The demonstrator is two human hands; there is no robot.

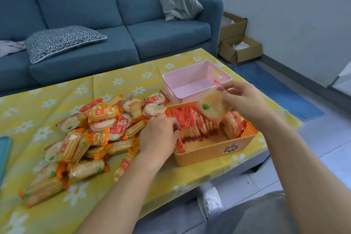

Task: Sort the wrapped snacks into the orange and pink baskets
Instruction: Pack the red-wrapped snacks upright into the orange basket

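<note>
A heap of wrapped snacks (91, 135), red-edged and orange-edged packets, lies on the yellow flowered tablecloth at the left. The orange basket (214, 150) stands to its right with a row of red-edged packets (191, 123) standing on edge inside. Behind it the pink basket (190, 83) holds nothing that I can see. My right hand (245, 100) pinches a round red-edged snack (213, 107) by its top seam above the orange basket. My left hand (159, 137) rests at the basket's left rim, fingers curled against the row of packets.
A blue sofa (114, 24) with two cushions runs behind the table. Open cardboard boxes (239, 47) sit on the floor at the right near the wall. A teal object (4, 154) pokes in at the table's left edge. My shoe (209, 201) shows below the table's front edge.
</note>
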